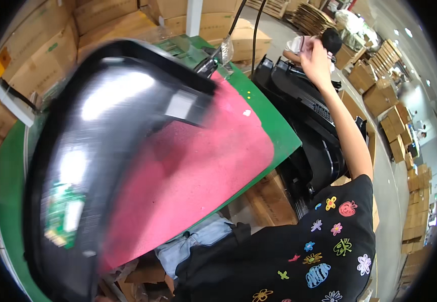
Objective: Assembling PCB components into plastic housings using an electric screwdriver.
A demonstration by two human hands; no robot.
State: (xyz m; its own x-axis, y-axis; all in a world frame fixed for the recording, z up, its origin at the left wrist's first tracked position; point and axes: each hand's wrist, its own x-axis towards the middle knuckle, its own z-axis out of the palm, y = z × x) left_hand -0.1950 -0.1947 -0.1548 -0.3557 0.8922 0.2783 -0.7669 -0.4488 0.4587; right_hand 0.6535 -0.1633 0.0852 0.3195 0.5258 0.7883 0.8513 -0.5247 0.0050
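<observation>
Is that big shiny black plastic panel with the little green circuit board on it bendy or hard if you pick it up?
The big black plastic panel probably stays stiff: its raised rim holds a firm curve. It looks thin for its size, so likely fairly light but awkward. Its glossy face may be slippery, and the green circuit board on it looks delicate.

A large black, glossy, motion-blurred panel (pixel 102 131) with a green circuit board tilts over the pink mat.

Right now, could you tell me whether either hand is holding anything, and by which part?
It cannot be told: the right hand is raised beyond the black panels, its fingers hidden; the left hand is out of view.
</observation>
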